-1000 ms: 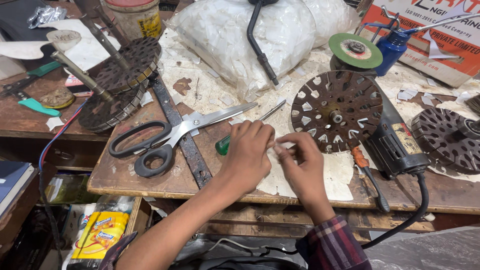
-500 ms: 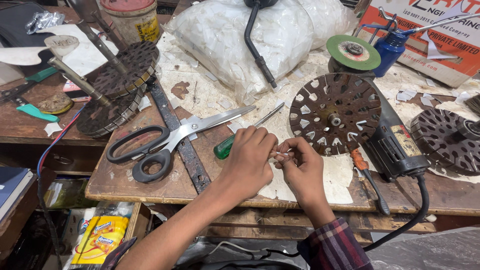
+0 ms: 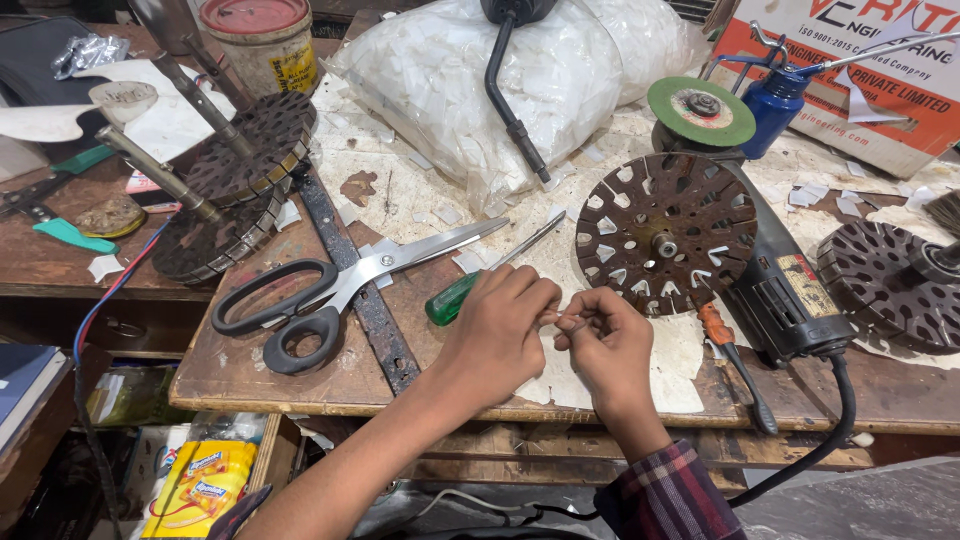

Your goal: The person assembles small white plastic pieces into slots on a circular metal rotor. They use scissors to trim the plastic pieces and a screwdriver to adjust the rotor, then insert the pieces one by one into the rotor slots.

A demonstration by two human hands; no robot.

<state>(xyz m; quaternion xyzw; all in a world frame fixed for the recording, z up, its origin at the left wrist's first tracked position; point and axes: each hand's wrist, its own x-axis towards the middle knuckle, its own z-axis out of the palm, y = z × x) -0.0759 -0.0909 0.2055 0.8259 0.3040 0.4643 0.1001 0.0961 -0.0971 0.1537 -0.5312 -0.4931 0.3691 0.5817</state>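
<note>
The tabletop (image 3: 250, 370) was worn brown wood, scuffed and matt, partly covered by rough, torn off-white paper (image 3: 680, 360). The scissors (image 3: 340, 285) had bright, smooth steel blades and matt black plastic handles. The screwdriver (image 3: 455, 297) showed a glossy, translucent green plastic handle and a thin metal shaft. The slotted disc (image 3: 665, 232) was dark, dull metal with a rusty tinge. The clear plastic bag (image 3: 470, 75) looked crinkled and shiny. The grinding wheel (image 3: 700, 110) had a matt green, gritty face.
</note>
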